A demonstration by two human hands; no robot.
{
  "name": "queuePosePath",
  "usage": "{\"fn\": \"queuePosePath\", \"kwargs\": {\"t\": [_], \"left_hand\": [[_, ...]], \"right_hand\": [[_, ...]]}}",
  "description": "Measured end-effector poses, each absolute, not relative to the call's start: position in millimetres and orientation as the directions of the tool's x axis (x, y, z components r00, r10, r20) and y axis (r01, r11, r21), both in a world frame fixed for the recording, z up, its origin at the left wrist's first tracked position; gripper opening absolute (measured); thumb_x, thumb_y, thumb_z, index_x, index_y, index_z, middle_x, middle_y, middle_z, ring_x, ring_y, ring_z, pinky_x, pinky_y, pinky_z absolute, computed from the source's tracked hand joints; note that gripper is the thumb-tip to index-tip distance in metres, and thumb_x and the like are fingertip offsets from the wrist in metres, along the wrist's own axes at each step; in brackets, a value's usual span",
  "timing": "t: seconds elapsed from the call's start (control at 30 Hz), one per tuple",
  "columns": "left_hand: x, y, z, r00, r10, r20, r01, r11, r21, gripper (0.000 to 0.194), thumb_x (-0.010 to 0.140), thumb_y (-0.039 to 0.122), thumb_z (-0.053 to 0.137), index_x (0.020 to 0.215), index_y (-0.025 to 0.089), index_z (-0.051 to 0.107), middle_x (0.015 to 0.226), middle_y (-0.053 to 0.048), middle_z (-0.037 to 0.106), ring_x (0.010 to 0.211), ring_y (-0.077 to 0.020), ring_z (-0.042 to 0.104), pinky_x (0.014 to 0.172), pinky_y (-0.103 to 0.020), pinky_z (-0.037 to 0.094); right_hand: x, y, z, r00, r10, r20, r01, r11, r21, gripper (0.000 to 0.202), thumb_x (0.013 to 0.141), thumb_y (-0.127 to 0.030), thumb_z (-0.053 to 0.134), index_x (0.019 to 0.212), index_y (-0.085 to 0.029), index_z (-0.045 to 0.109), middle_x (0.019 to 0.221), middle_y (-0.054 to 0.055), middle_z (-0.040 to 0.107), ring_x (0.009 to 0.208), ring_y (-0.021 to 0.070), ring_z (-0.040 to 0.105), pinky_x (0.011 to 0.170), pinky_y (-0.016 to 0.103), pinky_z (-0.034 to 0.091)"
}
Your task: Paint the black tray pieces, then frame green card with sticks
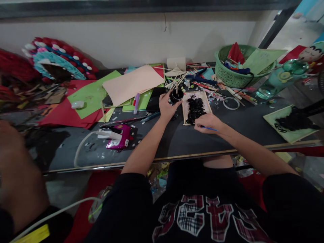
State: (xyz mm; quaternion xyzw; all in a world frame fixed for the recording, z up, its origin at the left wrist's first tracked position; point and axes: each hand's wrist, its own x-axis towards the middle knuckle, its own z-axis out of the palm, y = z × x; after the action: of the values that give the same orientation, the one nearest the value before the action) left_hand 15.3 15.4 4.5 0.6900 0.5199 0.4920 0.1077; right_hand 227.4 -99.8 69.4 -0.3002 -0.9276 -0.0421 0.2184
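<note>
My left hand [167, 105] is wrapped round a small dark pot [176, 97] with a thin stick standing in it. In my right hand [208, 123] is a slim brush with a blue handle [210, 128], its tip hidden by my fingers. That hand is at the lower right edge of a pale framed board [184, 109], which bears a glossy black painted patch [196, 108]. The pot sits at the board's upper left corner. Whether the brush touches the black patch cannot be made out.
Coloured paper sheets [134, 82] and a purple glue gun [120, 136] with a white cord lie left. A green basket [233, 72], a bottle [277, 79] and a second board with black on it [283, 131] stand right. Another person's arm [20, 179] is at far left.
</note>
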Motion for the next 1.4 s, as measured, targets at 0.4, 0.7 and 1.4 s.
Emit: {"fn": "queuePosePath", "kwargs": {"t": [0.4, 0.7, 1.4], "left_hand": [[15.9, 18.1, 1.9, -0.037, 0.806, 0.591, 0.606, -0.453, 0.654, 0.075, 0.07, 0.068, 0.076, 0.126, 0.021, 0.062, 0.113, -0.01, 0.069, 0.112, -0.027, 0.059, 0.104, -0.041, 0.046], [15.5, 18.6, 6.3, -0.061, 0.843, 0.534, 0.567, -0.412, 0.714, 0.077, 0.068, 0.07, 0.076, 0.124, 0.02, 0.062, 0.117, -0.012, 0.068, 0.116, -0.03, 0.058, 0.106, -0.045, 0.045], [14.0, 19.4, 4.8, -0.032, 0.841, 0.539, 0.547, -0.437, 0.714, 0.075, 0.067, 0.073, 0.075, 0.12, 0.021, 0.064, 0.118, -0.011, 0.068, 0.118, -0.0292, 0.057, 0.109, -0.046, 0.043]], "right_hand": [[226.2, -99.5, 66.9, -0.752, 0.517, 0.409, 0.58, 0.814, 0.036, 0.029, 0.089, -0.017, 0.045, 0.061, -0.02, 0.049, 0.055, -0.002, 0.054, 0.054, 0.0101, 0.047, 0.056, 0.024, 0.03], [242.4, -97.2, 78.1, -0.853, 0.385, 0.353, 0.453, 0.882, 0.132, 0.032, 0.091, -0.011, 0.042, 0.061, -0.019, 0.048, 0.056, -0.002, 0.055, 0.052, 0.0098, 0.042, 0.054, 0.025, 0.026], [251.7, -100.2, 84.3, -0.81, 0.471, 0.348, 0.526, 0.847, 0.076, 0.036, 0.096, -0.018, 0.041, 0.062, -0.019, 0.051, 0.055, -0.002, 0.055, 0.052, 0.009, 0.044, 0.053, 0.024, 0.028]]}}
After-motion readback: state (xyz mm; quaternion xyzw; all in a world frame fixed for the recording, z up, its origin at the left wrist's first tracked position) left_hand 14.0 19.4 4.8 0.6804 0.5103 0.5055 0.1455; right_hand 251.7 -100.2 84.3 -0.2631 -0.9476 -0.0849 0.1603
